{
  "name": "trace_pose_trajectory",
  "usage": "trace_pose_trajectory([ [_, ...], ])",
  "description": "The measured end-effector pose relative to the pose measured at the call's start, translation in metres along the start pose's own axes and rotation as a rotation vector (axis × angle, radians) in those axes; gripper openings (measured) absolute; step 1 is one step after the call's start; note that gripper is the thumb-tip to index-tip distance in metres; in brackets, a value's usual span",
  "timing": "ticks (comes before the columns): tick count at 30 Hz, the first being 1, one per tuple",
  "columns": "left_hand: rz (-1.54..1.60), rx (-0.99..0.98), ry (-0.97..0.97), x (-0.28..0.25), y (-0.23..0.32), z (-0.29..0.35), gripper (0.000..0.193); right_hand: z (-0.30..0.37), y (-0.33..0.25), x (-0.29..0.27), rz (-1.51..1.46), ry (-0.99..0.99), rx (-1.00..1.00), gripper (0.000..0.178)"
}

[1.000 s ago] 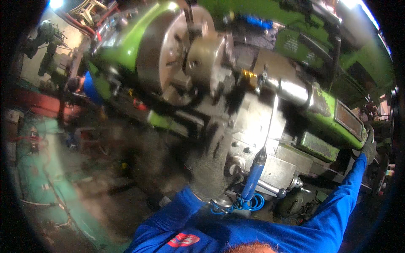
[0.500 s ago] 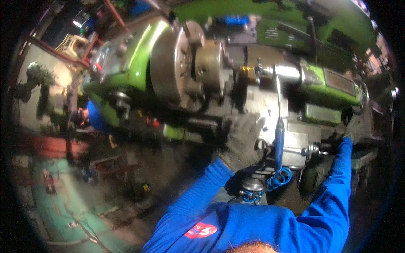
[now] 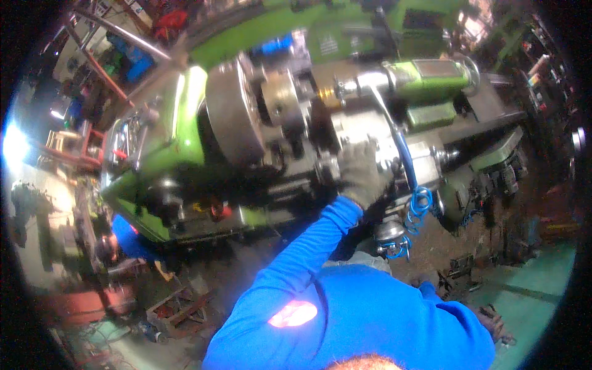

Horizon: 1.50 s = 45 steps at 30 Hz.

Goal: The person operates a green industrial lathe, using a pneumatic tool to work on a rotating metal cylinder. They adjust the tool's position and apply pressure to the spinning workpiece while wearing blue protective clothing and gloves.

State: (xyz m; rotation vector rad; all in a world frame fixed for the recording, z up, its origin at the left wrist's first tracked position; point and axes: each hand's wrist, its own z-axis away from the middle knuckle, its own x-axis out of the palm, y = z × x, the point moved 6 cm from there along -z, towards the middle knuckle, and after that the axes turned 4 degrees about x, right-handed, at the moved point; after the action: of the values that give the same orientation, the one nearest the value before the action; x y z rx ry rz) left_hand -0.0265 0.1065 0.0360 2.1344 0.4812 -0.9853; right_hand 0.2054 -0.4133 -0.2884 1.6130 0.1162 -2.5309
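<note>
A gloved hand, my left hand [image 3: 362,176], rests on the metal carriage [image 3: 370,131] of a green lathe. Its fingers point toward the tool slide, but blur hides how they are curled. Just right of it, a blue-handled air gun [image 3: 402,151] with a silver pipe leans against the carriage, its coiled blue hose [image 3: 420,200] hanging below. My right hand [image 3: 425,279] is low beside my body, small and dark, its fingers unclear. Beyond the left hand are the big round chuck [image 3: 231,114], a cylindrical workpiece [image 3: 280,103] and a brass-coloured tool [image 3: 327,94] held in the tailstock [image 3: 431,79].
The green headstock [image 3: 185,142] fills the left side. Behind it stands a metal frame with red bars [image 3: 102,71]. Another person in blue [image 3: 129,237] is at the far left. A rusty metal crate [image 3: 179,308] lies on the floor. Bright light [image 3: 15,145] glares at the left edge.
The view has swung round and tilted. My right hand has left the tailstock end of the lathe and dropped back toward my body. My left hand stays at the carriage.
</note>
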Motion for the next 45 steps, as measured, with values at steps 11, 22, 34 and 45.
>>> trace_pose_trajectory([
  [11,0.075,0.005,-0.012,0.000,0.002,-0.006,0.067,-0.052,-0.130,-0.205,-0.933,0.708,-0.279,0.037],
  [22,-0.031,0.019,-0.068,-0.004,-0.003,-0.003,0.068,0.025,-0.545,-0.341,-0.106,0.133,-1.471,0.020],
  [34,0.089,-0.007,-0.123,-0.006,-0.002,-0.013,0.064,0.049,-0.619,-0.244,0.718,-0.043,-1.864,0.017],
  [45,0.117,-0.008,-0.103,-0.009,-0.004,-0.014,0.059,0.020,-0.628,-0.264,-0.716,-0.690,-1.272,0.035],
])
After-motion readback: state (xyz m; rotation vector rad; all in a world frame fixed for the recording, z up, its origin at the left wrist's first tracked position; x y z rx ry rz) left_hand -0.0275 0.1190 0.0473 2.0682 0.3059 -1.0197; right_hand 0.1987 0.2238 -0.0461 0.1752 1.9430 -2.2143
